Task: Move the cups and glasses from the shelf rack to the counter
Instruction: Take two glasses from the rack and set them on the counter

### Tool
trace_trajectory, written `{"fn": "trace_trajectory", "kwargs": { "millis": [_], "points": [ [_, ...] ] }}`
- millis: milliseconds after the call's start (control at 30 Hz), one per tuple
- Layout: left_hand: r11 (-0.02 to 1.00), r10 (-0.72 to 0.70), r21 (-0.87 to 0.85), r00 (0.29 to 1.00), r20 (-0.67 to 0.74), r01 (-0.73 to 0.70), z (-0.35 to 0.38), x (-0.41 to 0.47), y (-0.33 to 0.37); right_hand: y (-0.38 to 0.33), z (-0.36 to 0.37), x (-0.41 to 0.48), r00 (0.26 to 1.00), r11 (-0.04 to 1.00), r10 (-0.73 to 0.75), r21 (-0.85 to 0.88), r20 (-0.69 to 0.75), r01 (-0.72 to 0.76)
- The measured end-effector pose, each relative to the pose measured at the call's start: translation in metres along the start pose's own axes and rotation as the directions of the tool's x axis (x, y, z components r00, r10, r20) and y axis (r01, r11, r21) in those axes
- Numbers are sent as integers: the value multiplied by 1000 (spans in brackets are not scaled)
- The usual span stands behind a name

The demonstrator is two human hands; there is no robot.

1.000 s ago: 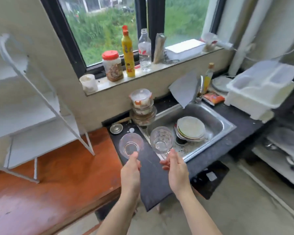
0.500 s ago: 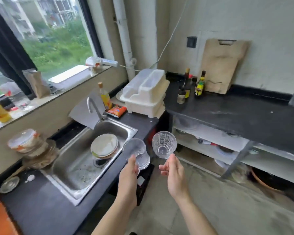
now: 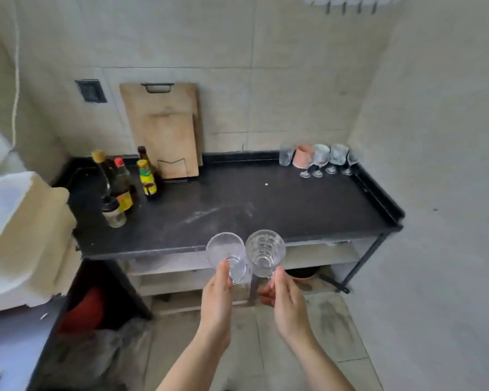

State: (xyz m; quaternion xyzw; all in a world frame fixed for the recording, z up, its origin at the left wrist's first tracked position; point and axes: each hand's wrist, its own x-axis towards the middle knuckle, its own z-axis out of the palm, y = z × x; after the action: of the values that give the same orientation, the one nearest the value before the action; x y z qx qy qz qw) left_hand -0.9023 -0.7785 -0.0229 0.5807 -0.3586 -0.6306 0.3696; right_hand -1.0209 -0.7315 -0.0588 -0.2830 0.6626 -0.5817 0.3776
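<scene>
We held one glass in each hand, both just short of the counter's (image 3: pixel 237 198) front edge. Our left hand (image 3: pixel 216 299) pinched a smooth glass (image 3: pixel 225 249) near its base, fingers closed on it; our right hand (image 3: pixel 287 301) gripped a ribbed glass (image 3: pixel 265 249) the same way (rims nearly touching). At the counter's far right corner stood four stemmed glasses (image 3: pixel 326 159), one tumbler (image 3: pixel 285 155) and one pink cup (image 3: pixel 302 156). Far left stood five bottles (image 3: pixel 147 176).
</scene>
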Motion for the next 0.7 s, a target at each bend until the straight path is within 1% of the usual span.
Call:
{"fn": "trace_trajectory", "kwargs": {
  "millis": [100,200,267,367,467,600,700],
  "points": [
    [997,37,61,988,151,-47,62,36,34,-24,-36,59,988,999,-23,-26,-153,19],
    [991,-1,128,965,261,-34,115,63,59,-40,-69,96,953,999,-39,-45,-300,27],
    [983,26,164,943,330,-84,143,76,71,-47,-84,115,931,999,-40,-24,-363,34],
    [965,49,220,927,372,-139,189,105,80,-50,-107,153,897,999,-16,21,-441,29],
    [945,45,281,921,388,-165,235,137,82,-49,-129,201,884,997,9,70,-468,27],
    [930,18,339,939,343,-142,294,187,79,-43,-151,273,903,994,50,106,-428,-5],
    [927,-11,363,960,279,-95,358,236,81,-39,-181,353,923,995,100,55,-371,-86]
  ]
}}
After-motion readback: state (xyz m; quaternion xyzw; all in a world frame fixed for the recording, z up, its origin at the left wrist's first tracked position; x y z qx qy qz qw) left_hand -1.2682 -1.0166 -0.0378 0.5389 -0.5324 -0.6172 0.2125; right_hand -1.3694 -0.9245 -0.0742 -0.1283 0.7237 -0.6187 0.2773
